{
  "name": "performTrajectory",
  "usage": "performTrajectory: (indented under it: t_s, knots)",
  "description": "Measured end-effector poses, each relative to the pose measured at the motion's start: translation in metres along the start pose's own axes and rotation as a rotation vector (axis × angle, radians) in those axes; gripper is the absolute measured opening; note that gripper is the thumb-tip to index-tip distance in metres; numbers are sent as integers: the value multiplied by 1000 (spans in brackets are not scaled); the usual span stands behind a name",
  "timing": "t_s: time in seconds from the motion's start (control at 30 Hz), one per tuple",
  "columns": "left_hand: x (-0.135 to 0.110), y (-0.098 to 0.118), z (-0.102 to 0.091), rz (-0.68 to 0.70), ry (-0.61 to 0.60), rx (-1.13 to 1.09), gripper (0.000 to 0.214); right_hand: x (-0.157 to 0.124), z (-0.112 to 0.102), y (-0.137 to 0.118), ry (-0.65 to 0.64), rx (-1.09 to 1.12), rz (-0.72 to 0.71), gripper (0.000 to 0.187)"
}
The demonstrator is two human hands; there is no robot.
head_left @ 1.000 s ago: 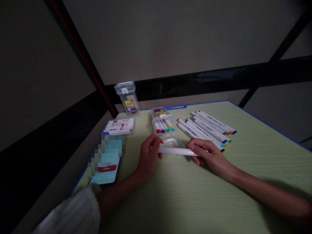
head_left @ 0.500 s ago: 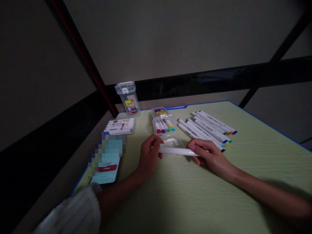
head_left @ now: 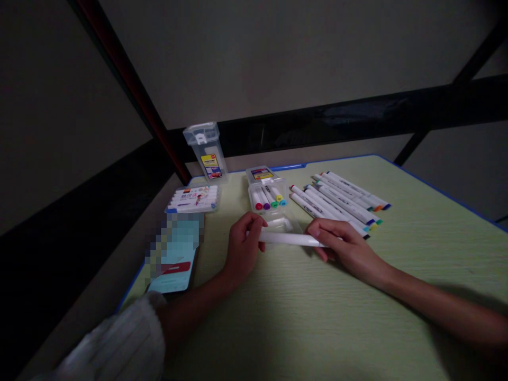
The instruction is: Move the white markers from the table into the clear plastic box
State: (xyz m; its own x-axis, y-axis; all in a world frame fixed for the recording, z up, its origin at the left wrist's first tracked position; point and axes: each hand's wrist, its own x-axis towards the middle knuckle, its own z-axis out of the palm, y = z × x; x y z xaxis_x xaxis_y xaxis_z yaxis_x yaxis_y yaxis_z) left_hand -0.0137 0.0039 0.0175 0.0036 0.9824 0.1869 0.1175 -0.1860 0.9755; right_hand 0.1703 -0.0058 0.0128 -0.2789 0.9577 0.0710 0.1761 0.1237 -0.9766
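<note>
A white marker [head_left: 286,238] lies level between my two hands, above the table's middle. My left hand [head_left: 245,241] pinches its left end between thumb and fingers. Its right end is held by my right hand [head_left: 337,239], and the fingers cover the tip there. Just behind the marker, the clear open lid [head_left: 296,222] of a plastic marker case lies on the table. That case [head_left: 268,182] holds several white markers with coloured ends, red, purple, green, yellow and blue among them. To the right, several more white markers [head_left: 337,200] lie loose in a slanted group.
A tall clear case [head_left: 210,153] stands at the back left. In front of it lies a flat pack of white pens [head_left: 194,199]. A phone [head_left: 177,264] with a lit, partly blurred screen is left of my left hand. The pale green table [head_left: 309,317] has a blue edge.
The whole scene sits slightly higher in the picture, as the camera has tilted a little. Both hands keep hold of the marker, which has hardly moved.
</note>
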Motion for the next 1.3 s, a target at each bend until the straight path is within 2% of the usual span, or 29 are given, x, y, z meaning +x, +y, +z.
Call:
performTrajectory:
  t_s: [1.3]
  knots:
    - [1, 0, 0, 11, -7, -4, 19, -1, -2, 4, -25, -13, -15, 38]
